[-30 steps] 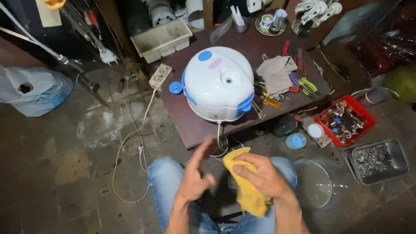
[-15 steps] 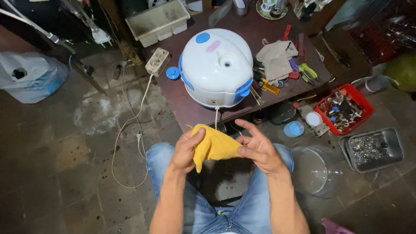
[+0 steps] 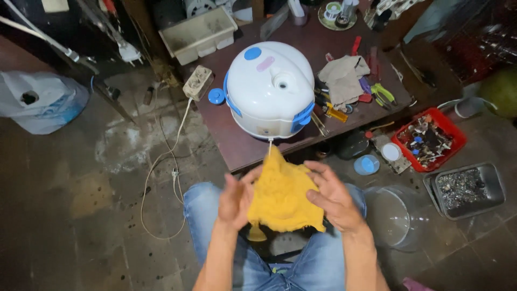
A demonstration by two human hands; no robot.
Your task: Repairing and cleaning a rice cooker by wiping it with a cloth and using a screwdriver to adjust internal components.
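I hold a yellow cloth point(image 3: 280, 194) spread between both hands above my lap. My left hand point(image 3: 238, 198) grips its left edge and my right hand point(image 3: 333, 197) grips its right edge. Just beyond the cloth, a white and blue rice cooker point(image 3: 271, 89) sits with its lid closed on a low dark wooden table point(image 3: 231, 137). A thin white cord hangs from the cooker's front down toward the cloth.
Hand tools and a beige rag point(image 3: 343, 80) lie right of the cooker. A power strip point(image 3: 197, 82) and its cable sit at the table's left corner. On the floor are a red parts tray point(image 3: 428, 138), a metal tray point(image 3: 467, 188), a clear container point(image 3: 393, 215) and a plastic bag point(image 3: 40, 99).
The yellow cloth was bunched in my right hand; now both hands hold it opened out and wider. The view has shifted closer to the table.
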